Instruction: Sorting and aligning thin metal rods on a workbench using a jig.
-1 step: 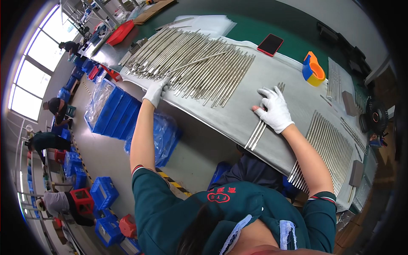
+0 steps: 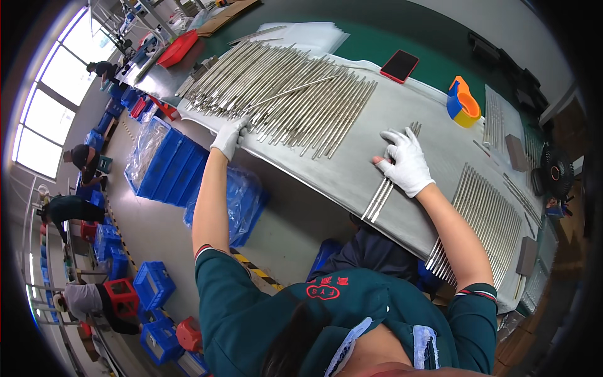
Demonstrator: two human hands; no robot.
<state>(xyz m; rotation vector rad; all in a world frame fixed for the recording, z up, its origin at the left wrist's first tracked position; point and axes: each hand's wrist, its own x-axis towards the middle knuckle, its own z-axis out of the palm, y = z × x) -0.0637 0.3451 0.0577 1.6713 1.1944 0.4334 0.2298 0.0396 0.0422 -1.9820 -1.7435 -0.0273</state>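
Observation:
A wide pile of thin metal rods [image 2: 308,94] lies side by side on the grey-covered table [image 2: 352,151], one rod slanting across the top. At the pile's near edge, my white-gloved left hand [image 2: 231,135] has its fingers curled against the rod ends. It seems to pinch a rod there, though the glove hides the grip. Further right, my gloved right hand [image 2: 407,164] rests palm down with fingers spread over a small group of rods [image 2: 379,200]. Those rods stick out above and below the hand. A neat row of rods [image 2: 480,220] lies beside my right forearm.
Beyond the pile lie white sheets [image 2: 308,36] and a red tray [image 2: 178,49]. A red-edged phone [image 2: 399,66] and an orange-and-blue tape dispenser [image 2: 463,103] sit at the far side. Grey blocks [image 2: 526,256] flank the right row. Blue crates [image 2: 166,163] stand left, with people working beyond.

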